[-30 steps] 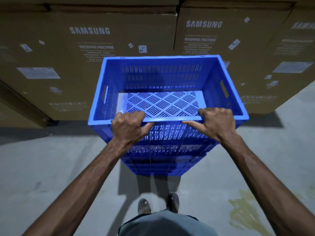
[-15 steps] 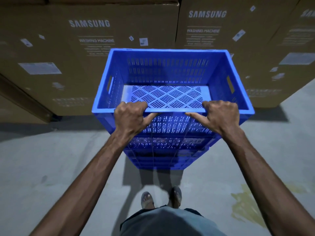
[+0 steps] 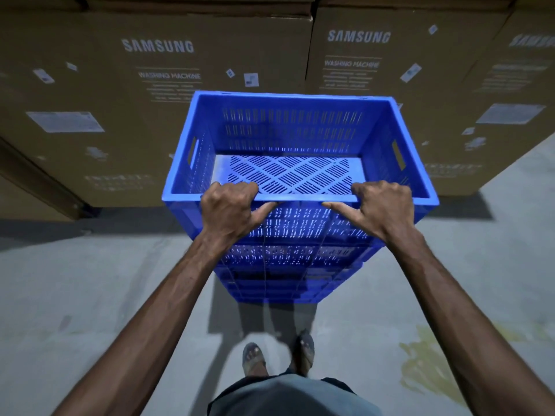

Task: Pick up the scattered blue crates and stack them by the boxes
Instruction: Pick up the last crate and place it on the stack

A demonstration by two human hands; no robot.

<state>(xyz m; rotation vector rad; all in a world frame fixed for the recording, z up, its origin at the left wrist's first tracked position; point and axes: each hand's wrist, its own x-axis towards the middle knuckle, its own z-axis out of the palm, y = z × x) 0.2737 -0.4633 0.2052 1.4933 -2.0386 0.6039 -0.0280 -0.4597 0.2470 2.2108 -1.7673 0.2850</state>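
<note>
Top crate [image 3: 300,130] sits on the stack [image 3: 288,265] of blue crates, just in front of the boxes [image 3: 150,115]; several lie under it, count unclear. Left hand [image 3: 228,208] and right hand [image 3: 381,205] both grip its near rim, fingers hooked inside, thumbs along the outer edge. Judged: this crate is placed or nearly so, release pending; whether scattered crates remain away from the boxes cannot be told.

2 outstretched arms — left hand [image 3: 228,211], right hand [image 3: 386,210] tight on crate [image 3: 294,127] rim
</note>
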